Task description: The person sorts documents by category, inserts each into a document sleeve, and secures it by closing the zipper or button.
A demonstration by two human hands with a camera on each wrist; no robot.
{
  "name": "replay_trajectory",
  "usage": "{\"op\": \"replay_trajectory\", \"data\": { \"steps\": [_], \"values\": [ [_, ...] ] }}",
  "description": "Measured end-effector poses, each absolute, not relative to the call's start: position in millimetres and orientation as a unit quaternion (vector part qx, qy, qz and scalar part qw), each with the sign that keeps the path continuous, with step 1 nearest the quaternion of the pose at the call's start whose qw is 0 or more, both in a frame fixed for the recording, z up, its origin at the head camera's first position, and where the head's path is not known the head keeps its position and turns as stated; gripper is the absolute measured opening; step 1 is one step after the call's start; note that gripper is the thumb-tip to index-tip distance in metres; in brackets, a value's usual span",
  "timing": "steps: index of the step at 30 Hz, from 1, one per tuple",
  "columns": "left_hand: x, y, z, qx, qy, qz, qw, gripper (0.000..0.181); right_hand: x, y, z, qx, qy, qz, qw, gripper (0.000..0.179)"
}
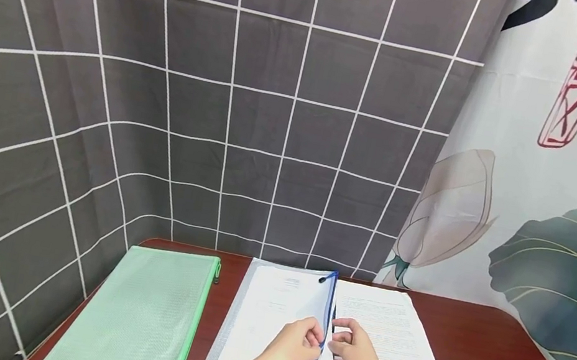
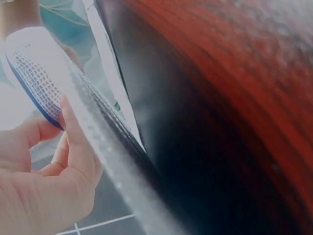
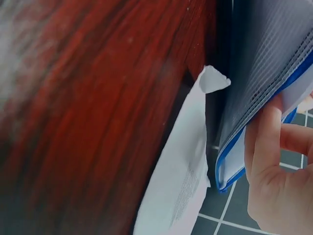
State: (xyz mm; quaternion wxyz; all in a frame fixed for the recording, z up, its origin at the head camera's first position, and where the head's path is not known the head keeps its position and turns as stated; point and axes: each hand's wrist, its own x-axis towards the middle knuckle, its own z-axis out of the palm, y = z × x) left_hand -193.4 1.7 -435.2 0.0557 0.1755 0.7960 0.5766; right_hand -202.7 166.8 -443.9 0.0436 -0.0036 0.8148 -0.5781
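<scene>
A clear mesh zipper pouch [image 1: 238, 317] with blue edging lies mid-table, white paper sheets [image 1: 258, 314] inside. Its opening faces right, where the blue edges part around the paper in the right wrist view. With thumb and fingertips, my left hand [image 1: 295, 346] pinches the pouch's blue edge; the left wrist view shows this hand [image 2: 63, 166] at the raised mesh. Opposite it, my right hand [image 1: 356, 353] touches the opening, its fingers fairly straight. In the right wrist view, fingertips [image 3: 266, 127] of this hand reach in at the blue edge.
To the left lies a green mesh zipper pouch [image 1: 144, 302]. Written white sheets [image 1: 390, 322] lie right of the clear pouch, one corner curled up in the right wrist view. The dark red table [image 1: 470, 353] ends at a grey grid curtain [image 1: 258, 118].
</scene>
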Motion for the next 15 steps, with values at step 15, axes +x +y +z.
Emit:
{"op": "replay_trajectory", "data": {
  "steps": [15],
  "values": [
    [-193.2, -2.4, -436.8, 0.179, 0.771, 0.606, 0.075, 0.015, -209.7, 165.4, -434.8, -0.089, 0.81, -0.566, 0.125, 0.051]
  ]
}}
